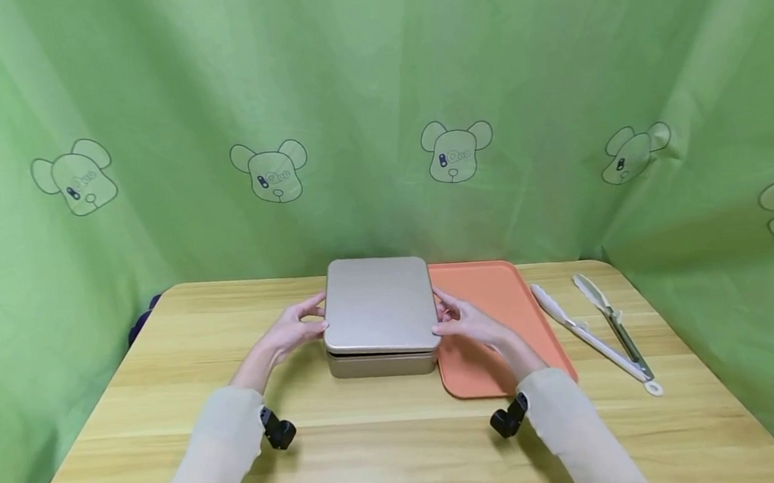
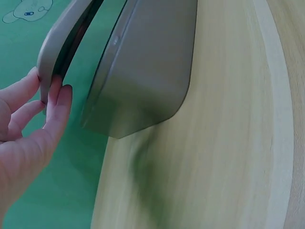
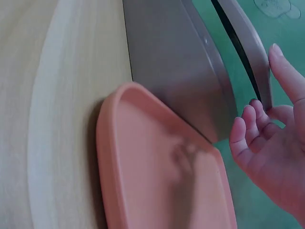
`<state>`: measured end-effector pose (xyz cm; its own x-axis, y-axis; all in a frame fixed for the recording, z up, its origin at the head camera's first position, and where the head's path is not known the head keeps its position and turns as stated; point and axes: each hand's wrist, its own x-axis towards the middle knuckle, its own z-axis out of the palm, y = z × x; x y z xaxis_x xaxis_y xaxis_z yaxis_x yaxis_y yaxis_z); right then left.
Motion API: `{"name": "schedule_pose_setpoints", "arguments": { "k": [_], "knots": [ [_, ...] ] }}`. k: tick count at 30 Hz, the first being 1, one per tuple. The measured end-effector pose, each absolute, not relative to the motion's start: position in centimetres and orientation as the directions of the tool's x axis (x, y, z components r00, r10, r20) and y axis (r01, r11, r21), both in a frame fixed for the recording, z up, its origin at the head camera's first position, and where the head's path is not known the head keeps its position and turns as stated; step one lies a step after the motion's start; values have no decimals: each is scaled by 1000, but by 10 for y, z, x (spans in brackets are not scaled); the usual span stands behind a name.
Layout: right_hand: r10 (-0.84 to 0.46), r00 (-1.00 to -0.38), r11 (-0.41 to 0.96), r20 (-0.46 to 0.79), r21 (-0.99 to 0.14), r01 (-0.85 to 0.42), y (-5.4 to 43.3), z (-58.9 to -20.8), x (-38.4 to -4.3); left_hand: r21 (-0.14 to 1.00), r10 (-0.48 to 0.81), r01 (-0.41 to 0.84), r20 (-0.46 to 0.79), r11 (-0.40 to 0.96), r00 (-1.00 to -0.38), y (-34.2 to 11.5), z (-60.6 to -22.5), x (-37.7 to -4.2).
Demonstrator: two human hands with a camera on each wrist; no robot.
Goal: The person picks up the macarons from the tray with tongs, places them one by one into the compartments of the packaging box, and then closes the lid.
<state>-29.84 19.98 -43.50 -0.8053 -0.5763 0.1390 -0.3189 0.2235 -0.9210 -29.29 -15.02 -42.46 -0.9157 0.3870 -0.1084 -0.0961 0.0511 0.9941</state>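
Note:
A rectangular metal tin (image 1: 383, 364) stands on the table with its lid (image 1: 380, 303) raised just above it. In both wrist views a gap shows between the lid and the tin's body (image 2: 143, 62). My left hand (image 1: 296, 326) pinches the lid's left edge between thumb and fingers. On the opposite edge, my right hand (image 1: 467, 321) grips the lid, its thumb and fingers at the rim. The right wrist view shows the lid (image 3: 245, 40) apart from the tin's body (image 3: 176, 62). What lies inside the tin is hidden.
An orange tray (image 1: 479, 287) lies against the tin's right side, under my right forearm. Farther right, metal tongs (image 1: 596, 342) lie spread on the wooden table (image 1: 390, 453). A green curtain (image 1: 360, 69) with bear-head prints hangs behind.

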Motion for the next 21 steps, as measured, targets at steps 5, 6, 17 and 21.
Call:
{"name": "schedule_pose_setpoints", "arguments": {
  "k": [5, 6, 17, 21],
  "knots": [
    [-578, -816, 265, -13, -949, -172, 202, -438, -301, 992, 370, -124, -128, 35, -920, -151, -433, -295],
    [-583, -811, 266, -44, -954, -138, 201, -439, -302, 991, 367, -131, -130, 22, -921, -151, -435, -296],
    [-559, -816, 309, -148, -950, -39, 200, -443, -303, 980, 350, -197, -173, -35, -921, -144, -444, -299],
    [-566, -809, 328, -157, -944, -46, 201, -443, -307, 978, 356, -208, -184, -29, -916, -144, -442, -301]
  ]
}}
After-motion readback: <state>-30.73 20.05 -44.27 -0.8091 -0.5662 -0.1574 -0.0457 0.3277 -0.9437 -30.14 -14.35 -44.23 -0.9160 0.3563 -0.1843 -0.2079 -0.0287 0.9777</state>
